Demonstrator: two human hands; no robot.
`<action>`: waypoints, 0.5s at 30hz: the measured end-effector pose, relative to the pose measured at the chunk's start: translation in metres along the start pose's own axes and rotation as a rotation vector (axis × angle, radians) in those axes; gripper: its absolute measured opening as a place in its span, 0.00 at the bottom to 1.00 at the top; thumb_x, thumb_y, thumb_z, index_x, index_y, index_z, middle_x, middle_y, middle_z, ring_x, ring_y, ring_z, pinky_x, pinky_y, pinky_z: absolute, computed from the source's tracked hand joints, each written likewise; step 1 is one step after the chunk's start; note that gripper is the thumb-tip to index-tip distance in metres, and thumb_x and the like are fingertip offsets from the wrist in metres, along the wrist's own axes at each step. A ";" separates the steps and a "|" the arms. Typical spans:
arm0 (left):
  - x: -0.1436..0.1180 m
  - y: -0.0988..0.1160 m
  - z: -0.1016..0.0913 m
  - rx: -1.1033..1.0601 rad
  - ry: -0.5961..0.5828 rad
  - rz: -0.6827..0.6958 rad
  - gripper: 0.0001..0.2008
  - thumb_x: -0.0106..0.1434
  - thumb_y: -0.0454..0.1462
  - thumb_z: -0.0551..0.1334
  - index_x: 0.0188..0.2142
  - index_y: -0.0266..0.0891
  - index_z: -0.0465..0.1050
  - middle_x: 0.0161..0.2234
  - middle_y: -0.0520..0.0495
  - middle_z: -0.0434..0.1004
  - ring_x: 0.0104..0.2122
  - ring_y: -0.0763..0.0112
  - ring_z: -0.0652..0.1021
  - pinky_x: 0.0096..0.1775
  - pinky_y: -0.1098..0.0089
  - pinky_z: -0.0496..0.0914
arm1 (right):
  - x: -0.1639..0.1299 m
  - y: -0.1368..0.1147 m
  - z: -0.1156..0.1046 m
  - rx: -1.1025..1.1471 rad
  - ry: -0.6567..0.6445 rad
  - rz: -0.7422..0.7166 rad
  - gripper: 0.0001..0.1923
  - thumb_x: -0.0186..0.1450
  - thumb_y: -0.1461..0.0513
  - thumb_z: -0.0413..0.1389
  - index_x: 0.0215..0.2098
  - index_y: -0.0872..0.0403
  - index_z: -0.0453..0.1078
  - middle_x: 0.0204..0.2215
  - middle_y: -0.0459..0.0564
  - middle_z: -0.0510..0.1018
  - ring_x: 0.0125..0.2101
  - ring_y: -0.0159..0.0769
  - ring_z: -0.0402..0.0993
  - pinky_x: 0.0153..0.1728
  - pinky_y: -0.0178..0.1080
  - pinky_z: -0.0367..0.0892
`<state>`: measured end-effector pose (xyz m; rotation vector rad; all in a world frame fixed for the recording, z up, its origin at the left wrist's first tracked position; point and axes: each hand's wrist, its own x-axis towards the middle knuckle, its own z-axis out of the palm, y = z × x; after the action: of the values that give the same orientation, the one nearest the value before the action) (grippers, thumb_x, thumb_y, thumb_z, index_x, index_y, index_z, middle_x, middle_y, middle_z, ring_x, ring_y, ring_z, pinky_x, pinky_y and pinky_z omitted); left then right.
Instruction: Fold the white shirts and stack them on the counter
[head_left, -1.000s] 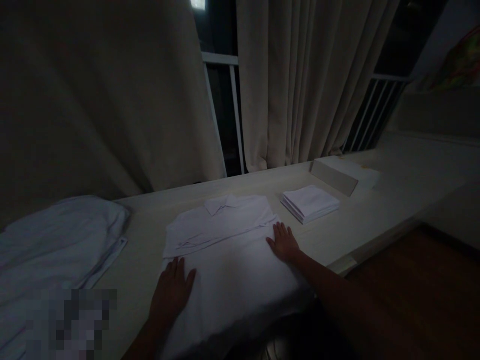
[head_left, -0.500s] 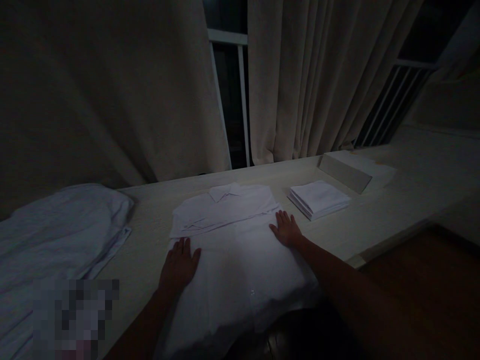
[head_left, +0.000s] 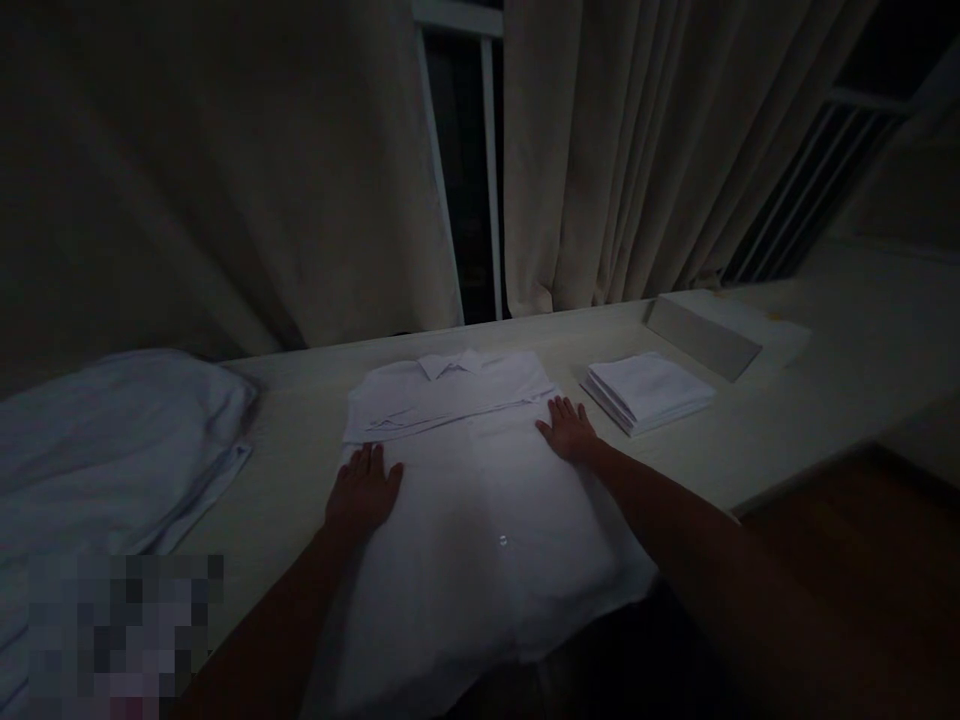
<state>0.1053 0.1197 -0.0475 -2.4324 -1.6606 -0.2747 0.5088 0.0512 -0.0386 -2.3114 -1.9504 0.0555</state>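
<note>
A white collared shirt lies spread on the pale counter, its collar toward the window and its lower end hanging over the near edge. Across its upper part runs a folded layer with creases. My left hand rests flat on the shirt's left side, just below that fold, fingers stretched out. On the right side my right hand lies flat near the fold's end, its fingers also extended. To the right of that hand sits a stack of folded white cloth, apart from it.
A heap of white fabric covers the counter's left end. Farther right stands a box-like white object with a grey side. Beige curtains and a barred window rise behind the counter. A blurred patch hides the lower left.
The view has tilted slightly downward. Both hands stay flat on the shirt in nearly the same places, and the shirt's hem by the near edge hangs a little differently.
</note>
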 end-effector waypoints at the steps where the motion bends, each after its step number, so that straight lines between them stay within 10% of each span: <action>1: -0.002 0.003 -0.006 0.003 0.005 -0.006 0.36 0.66 0.48 0.43 0.61 0.19 0.55 0.63 0.24 0.57 0.63 0.44 0.59 0.59 0.48 0.54 | -0.004 -0.005 -0.005 0.005 0.009 -0.001 0.40 0.71 0.44 0.31 0.69 0.65 0.44 0.68 0.62 0.43 0.68 0.50 0.33 0.63 0.55 0.31; 4: -0.037 0.011 -0.034 -0.037 0.029 -0.019 0.33 0.66 0.49 0.44 0.60 0.24 0.59 0.62 0.29 0.60 0.62 0.48 0.61 0.60 0.51 0.53 | -0.038 -0.020 -0.016 0.041 0.066 -0.067 0.37 0.72 0.46 0.32 0.68 0.62 0.45 0.68 0.60 0.45 0.67 0.49 0.36 0.63 0.54 0.34; 8: -0.148 0.013 -0.072 -0.204 0.097 -0.207 0.28 0.62 0.54 0.50 0.48 0.33 0.70 0.49 0.36 0.73 0.52 0.55 0.71 0.58 0.58 0.59 | -0.124 -0.014 -0.017 0.086 0.224 -0.168 0.32 0.71 0.48 0.39 0.67 0.57 0.51 0.66 0.57 0.53 0.66 0.47 0.44 0.64 0.53 0.36; 12: -0.256 0.011 -0.084 -0.430 -0.060 -0.675 0.29 0.55 0.58 0.55 0.38 0.35 0.70 0.40 0.36 0.76 0.42 0.53 0.75 0.47 0.57 0.68 | -0.198 0.026 -0.004 0.146 0.329 0.022 0.28 0.68 0.52 0.47 0.60 0.61 0.60 0.57 0.63 0.66 0.58 0.49 0.60 0.59 0.49 0.53; 15: -0.287 0.010 -0.077 -0.680 -0.225 -0.826 0.30 0.50 0.59 0.58 0.36 0.35 0.71 0.37 0.37 0.78 0.37 0.52 0.78 0.40 0.57 0.70 | -0.223 0.050 0.001 0.182 0.339 0.195 0.24 0.66 0.53 0.50 0.53 0.62 0.66 0.47 0.63 0.73 0.50 0.49 0.67 0.53 0.46 0.60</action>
<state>0.0087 -0.1611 -0.0464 -2.0109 -3.0168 -0.8065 0.5199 -0.1762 -0.0561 -2.2128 -1.4936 -0.1282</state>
